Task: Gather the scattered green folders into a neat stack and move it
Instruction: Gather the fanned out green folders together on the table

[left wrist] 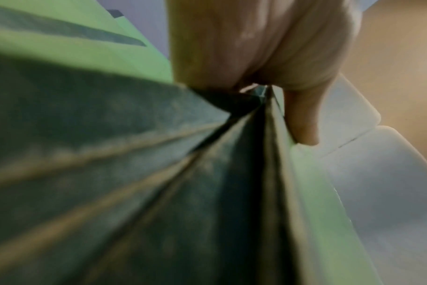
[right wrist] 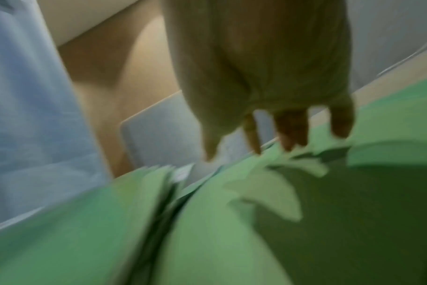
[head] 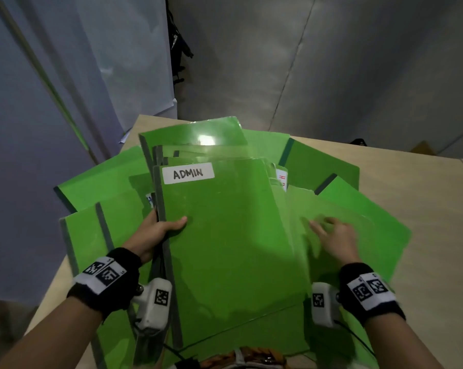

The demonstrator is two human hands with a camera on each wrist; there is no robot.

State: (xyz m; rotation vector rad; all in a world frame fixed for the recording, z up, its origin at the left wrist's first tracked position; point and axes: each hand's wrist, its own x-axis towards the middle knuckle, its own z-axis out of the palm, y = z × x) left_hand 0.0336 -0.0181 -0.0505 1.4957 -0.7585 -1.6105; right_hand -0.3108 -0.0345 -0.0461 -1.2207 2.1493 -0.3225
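A bundle of green folders (head: pixel 230 235) with dark spines is raised in front of me, the top one labelled ADMIN (head: pixel 188 173). My left hand (head: pixel 158 230) grips the bundle at its spine edge, thumb on the top cover, fingers underneath; the left wrist view shows the thumb (left wrist: pixel 302 119) pinching the dark spines (left wrist: pixel 232 173). My right hand (head: pixel 331 235), blurred, hovers with fingers spread over a loose green folder (head: pixel 363 217) on the right; its fingers (right wrist: pixel 290 133) hang just above the green sheet (right wrist: pixel 354 212). More green folders (head: pixel 99 182) lie fanned on the table around the bundle.
The light wooden table (head: pixel 424 209) shows bare wood on the right and far side. Grey and blue fabric backdrops (head: pixel 331 62) hang behind it. A dark object (head: pixel 358 141) and a brown box corner (head: pixel 422 147) sit past the far right edge.
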